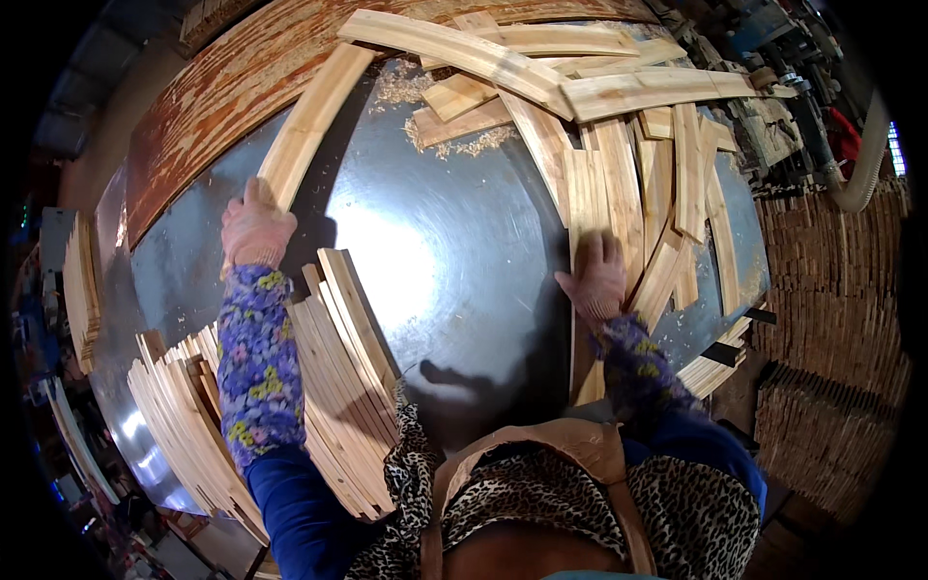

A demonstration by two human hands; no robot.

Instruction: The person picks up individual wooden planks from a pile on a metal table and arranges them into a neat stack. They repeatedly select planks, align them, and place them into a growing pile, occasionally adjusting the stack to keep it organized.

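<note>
My left hand (257, 228), in a pale pinkish glove, grips the near end of a wooden board (317, 121). The board slants away from me, and its far end meets another long board (454, 53) lying across the back. My right hand (596, 278), gloved too, lies on a board (585, 188) at the edge of a loose heap, its thumb out to the side and its fingers stretched forward. Beside that hand, several more boards (619, 174) overlap at various angles. Both hands are over a shiny metal table (464, 203).
Upright boards stand in a row (333, 387) by my left forearm, with a second row (184, 416) further left. Shavings (474, 145) lie near the back boards. A rust-brown sheet (242, 92) borders the far left. Tall wood stacks (831, 261) and a grey hose (870, 159) are at right.
</note>
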